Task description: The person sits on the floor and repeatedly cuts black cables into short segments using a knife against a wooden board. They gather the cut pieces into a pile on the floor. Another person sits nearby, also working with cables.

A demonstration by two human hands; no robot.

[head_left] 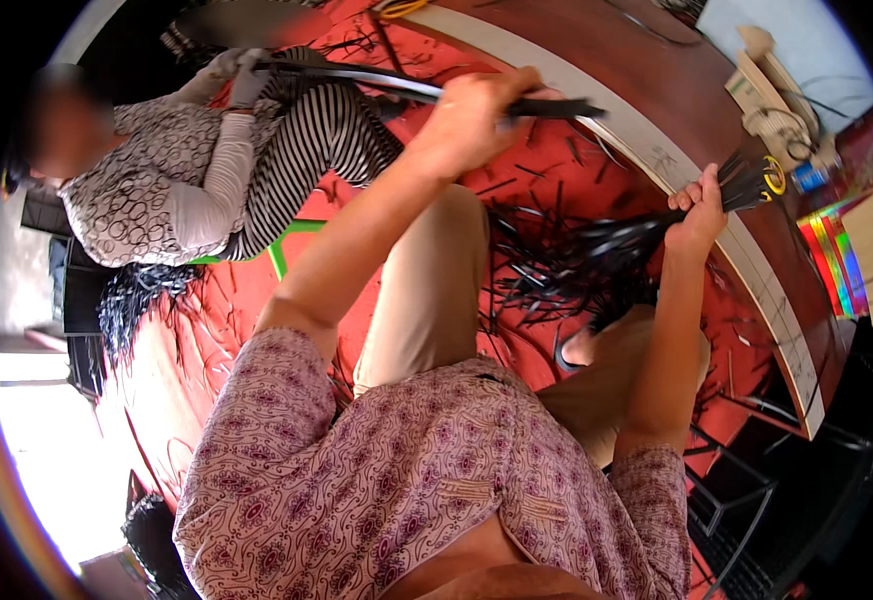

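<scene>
My left hand point(471, 120) is closed around a long bundle of black strips point(386, 78), whose dark end sticks out past my fingers to the right. The other end runs left to the grey-gloved hand point(248, 80) of a seated person. On the right, my right hand point(698, 210) makes a fist around a second bundle of black strips point(621, 240). Its loose ends fan out, blurred, down and left over the floor. A yellow loop point(774, 177) shows beside that bundle's gathered end; whether it is fixed to it I cannot tell.
Black scraps litter the red floor covering point(566, 165). A brown table point(766, 225) with a pale edge curves along the right, bearing cardboard point(771, 100) and a shiny colored packet point(834, 260). A black strip pile point(146, 305) lies by the person's green stool point(278, 250).
</scene>
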